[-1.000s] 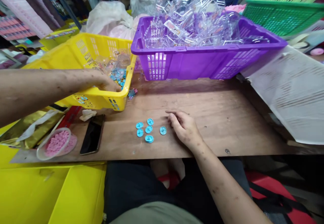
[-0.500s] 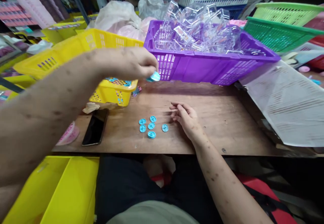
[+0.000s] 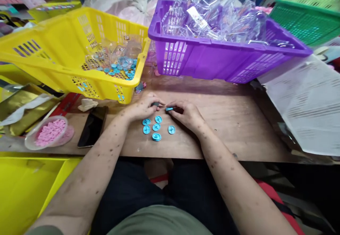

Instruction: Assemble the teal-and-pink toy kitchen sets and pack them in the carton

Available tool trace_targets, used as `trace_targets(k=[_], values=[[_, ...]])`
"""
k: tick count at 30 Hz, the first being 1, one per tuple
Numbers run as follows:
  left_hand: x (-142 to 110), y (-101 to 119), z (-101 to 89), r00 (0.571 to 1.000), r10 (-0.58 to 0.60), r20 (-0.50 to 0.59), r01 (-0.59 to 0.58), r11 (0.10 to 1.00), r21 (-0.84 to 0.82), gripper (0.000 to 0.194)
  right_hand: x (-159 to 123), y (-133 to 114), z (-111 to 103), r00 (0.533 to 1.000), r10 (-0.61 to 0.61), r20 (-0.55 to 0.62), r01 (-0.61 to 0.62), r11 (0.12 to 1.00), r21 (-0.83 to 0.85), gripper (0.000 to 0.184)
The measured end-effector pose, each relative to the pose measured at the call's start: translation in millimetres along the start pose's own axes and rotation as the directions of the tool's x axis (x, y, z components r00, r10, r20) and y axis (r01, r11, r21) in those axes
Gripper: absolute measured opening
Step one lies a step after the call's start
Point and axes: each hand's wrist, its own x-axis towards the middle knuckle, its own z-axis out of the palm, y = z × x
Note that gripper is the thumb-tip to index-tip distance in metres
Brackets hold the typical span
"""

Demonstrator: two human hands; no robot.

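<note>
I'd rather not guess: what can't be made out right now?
All in the head view:
Left hand: what it may hold, mostly hidden by the hand itself.
Blue disc: its far end, covered by the right hand.
Clear packs: their tops, cut off by the top edge.
Purple basket: its floor, hidden by front wall and packs.
White card: its print, too small and blurred.

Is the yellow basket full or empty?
Partly full: blue discs and clear plastic pieces lie in the yellow basket, with bare inner wall showing beside them.

White card [image 3: 197,17] in the purple basket [image 3: 202,58]: marks too small for me to read.
Other words: I can read none.
</note>
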Motion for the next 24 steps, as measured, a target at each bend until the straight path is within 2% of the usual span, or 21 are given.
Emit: trace_targets(k=[4, 6, 10, 13, 16, 19, 22, 24], values=[[1, -10, 5.8, 0.998, -0.022, -0.063, 0.012, 0.989, -0.15, 0.044, -3, -3, -3, 0.997, -0.066, 0.027, 0.068, 0.993, -0.094, 0.008], [4, -9, 7.8, 0.996, 0.001, -0.092, -0.01, 0.995, -0.099, 0.041, -4, -3, -6, 0.996, -0.084, 0.025, 0.087, 0.987, -0.133, 0.015], [4, -7, 7.2, 0.981, 0.132, -0.139, -0.113, 0.985, 0.134, 0.014, -6, -2, -9, 0.997, -0.057, -0.043, 0.049, 0.986, -0.159, 0.019], [-4, -8, 2.7, 0.973, 0.207, -0.102, -0.197, 0.975, 0.102, 0.014, -7, 0, -10, 0.998, -0.047, -0.032, 0.04, 0.979, -0.202, 0.027], [-10, -9, -1.7, 0.972, 0.233, -0.035, -0.231, 0.972, 0.044, 0.019, -6, 2, -11, 0.996, -0.088, 0.002, 0.085, 0.962, -0.26, 0.028], [-10, -9, 0.2, 0.975, 0.209, -0.078, -0.205, 0.977, 0.061, 0.021, -5, 1, -12, 0.987, -0.154, 0.047, 0.161, 0.938, -0.307, 0.023], [-10, 5, 3.6, 0.981, 0.143, -0.13, -0.13, 0.986, 0.101, 0.02, -7, -5, -13, 0.974, -0.215, 0.078, 0.228, 0.931, -0.286, 0.016], [-18, 28, -2.0, 0.983, 0.13, -0.128, -0.114, 0.985, 0.131, 0.021, -10, -8, -15, 0.969, -0.233, 0.084, 0.247, 0.934, -0.256, 0.017]])
